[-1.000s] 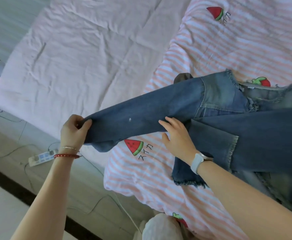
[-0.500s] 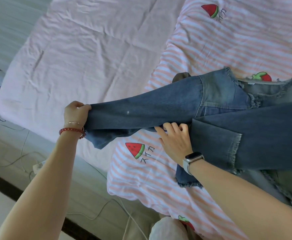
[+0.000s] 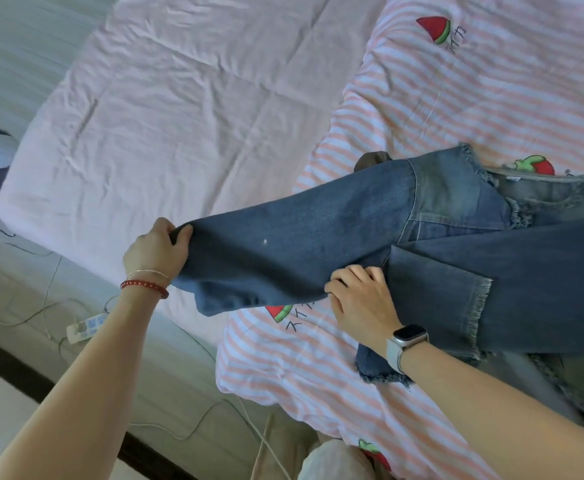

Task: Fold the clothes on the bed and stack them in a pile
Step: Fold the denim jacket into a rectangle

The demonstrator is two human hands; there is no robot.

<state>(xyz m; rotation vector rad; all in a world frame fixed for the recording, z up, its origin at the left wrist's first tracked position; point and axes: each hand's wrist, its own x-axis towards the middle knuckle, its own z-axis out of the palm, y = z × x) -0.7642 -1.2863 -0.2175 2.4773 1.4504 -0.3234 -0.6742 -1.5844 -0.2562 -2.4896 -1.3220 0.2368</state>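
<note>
Jeans mid-fold on the bed

Jeans (image 3: 335, 237) lie stretched across the striped blanket (image 3: 491, 98). Left hand (image 3: 153, 249) fingers grip the far end; right hand (image 3: 361, 299) fingers curl into the denim's lower edge. Next, probably carry the held end over.

A bed (image 3: 179, 109) with a pale pink sheet carries a striped watermelon-print quilt (image 3: 491, 98); denim clothes (image 3: 543, 271), probably jeans, lie on it.
</note>
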